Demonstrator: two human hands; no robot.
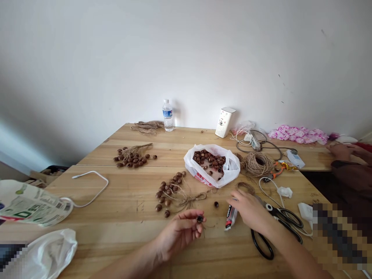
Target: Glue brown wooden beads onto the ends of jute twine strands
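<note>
My left hand pinches a brown nut shell between thumb and fingertips, its dark hollow facing up. A thin strand trails beside those fingers. My right hand closes over the upper end of a small black, white and red tube on the table; its fingertips are partly hidden. Between the hands lies another hollow shell. Just beyond my left hand, a bundle of twine strings fans out to several round brown nuts. Behind both hands sits a white plastic bag full of brown shells.
Black-handled scissors lie by my right forearm, near a twine ball and orange-handled pliers. A second nut bundle, a water bottle and a white box stand farther back. Another person's hands rest at right.
</note>
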